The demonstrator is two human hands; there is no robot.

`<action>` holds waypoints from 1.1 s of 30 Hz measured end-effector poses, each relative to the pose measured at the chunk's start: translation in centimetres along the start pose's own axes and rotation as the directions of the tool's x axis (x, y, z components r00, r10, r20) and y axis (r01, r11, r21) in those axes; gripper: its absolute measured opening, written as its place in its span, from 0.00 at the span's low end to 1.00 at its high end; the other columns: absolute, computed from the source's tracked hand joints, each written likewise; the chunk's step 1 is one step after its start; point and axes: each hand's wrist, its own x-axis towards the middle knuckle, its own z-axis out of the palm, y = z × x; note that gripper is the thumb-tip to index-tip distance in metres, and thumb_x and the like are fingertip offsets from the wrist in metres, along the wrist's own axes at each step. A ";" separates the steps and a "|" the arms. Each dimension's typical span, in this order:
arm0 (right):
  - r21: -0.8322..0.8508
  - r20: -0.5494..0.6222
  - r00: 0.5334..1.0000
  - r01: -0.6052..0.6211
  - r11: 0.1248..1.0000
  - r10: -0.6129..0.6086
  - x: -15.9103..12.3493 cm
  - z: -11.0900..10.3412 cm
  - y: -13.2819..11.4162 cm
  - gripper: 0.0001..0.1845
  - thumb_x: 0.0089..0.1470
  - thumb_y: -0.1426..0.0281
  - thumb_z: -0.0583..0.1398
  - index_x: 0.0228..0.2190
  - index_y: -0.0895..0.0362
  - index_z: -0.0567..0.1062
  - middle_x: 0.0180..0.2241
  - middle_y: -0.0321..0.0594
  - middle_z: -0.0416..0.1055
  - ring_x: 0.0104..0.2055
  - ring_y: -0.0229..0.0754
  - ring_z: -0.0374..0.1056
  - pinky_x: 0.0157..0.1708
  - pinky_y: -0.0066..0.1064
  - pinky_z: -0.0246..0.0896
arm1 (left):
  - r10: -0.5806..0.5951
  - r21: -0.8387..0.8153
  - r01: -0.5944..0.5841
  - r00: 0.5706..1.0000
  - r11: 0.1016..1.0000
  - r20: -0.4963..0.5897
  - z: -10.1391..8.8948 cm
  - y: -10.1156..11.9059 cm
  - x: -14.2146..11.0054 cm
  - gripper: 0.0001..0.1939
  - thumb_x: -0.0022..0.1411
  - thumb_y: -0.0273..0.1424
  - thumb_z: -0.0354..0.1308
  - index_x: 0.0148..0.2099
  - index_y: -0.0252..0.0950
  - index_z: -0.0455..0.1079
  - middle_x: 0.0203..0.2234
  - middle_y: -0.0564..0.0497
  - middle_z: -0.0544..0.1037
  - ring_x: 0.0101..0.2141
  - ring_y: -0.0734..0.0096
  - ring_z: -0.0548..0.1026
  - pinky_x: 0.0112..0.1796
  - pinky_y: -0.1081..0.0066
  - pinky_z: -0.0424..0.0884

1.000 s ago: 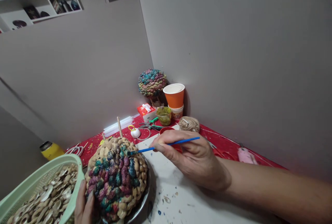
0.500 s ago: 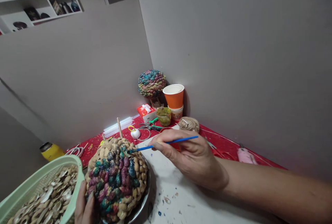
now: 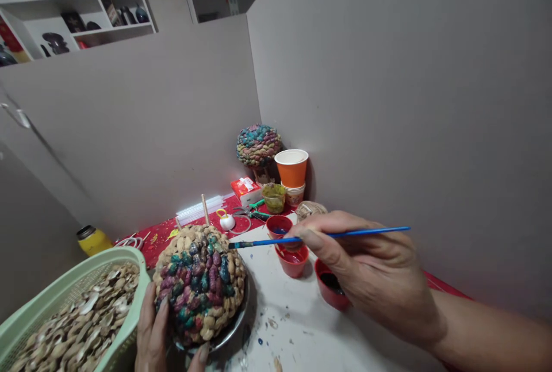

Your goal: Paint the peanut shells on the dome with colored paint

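Note:
My right hand [image 3: 371, 274] pinches a thin paintbrush [image 3: 267, 242] with a blue handle. Its dark, paint-wet tip is at the upper right side of a dome covered in peanut shells [image 3: 202, 280]; whether they touch I cannot tell. Purple, teal and dark blue paint covers the dome's middle, while the edge shells are bare tan. My left hand [image 3: 153, 332] grips the dome's lower left side, thumb at the front. Beneath the dome is a metal bowl [image 3: 235, 329]. Near my right hand stand red cups of blue paint [image 3: 276, 223], pinkish-red paint [image 3: 294, 267] and dark paint [image 3: 331, 294].
A green basket [image 3: 138, 263] of empty shells stands left, near a yellow container [image 3: 94, 241]. At the back are a painted shell dome [image 3: 259, 145], orange paper cup [image 3: 292, 172], plastic tub [image 3: 273, 196], tissue pack [image 3: 246, 190], pliers [image 3: 250, 211] and twine [image 3: 309, 209]. Grey walls [image 3: 388, 102] rise behind.
My right hand has drawn the brush back to the right, off the dome's painted middle. The red cups now show more fully. My left thumb has come into view at the front.

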 end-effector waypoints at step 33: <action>-0.109 -0.100 0.959 0.253 0.961 -0.264 -8.0 2.6 0.5 0.11 0.67 0.71 0.59 0.45 0.52 0.81 0.39 0.42 0.85 0.41 0.45 0.84 0.47 0.36 0.81 | -0.710 -0.830 0.443 0.699 0.339 0.083 -5.7 6.2 4.4 0.33 0.70 0.52 0.50 0.72 0.48 0.54 0.69 0.47 0.65 0.69 0.65 0.61 0.69 0.63 0.53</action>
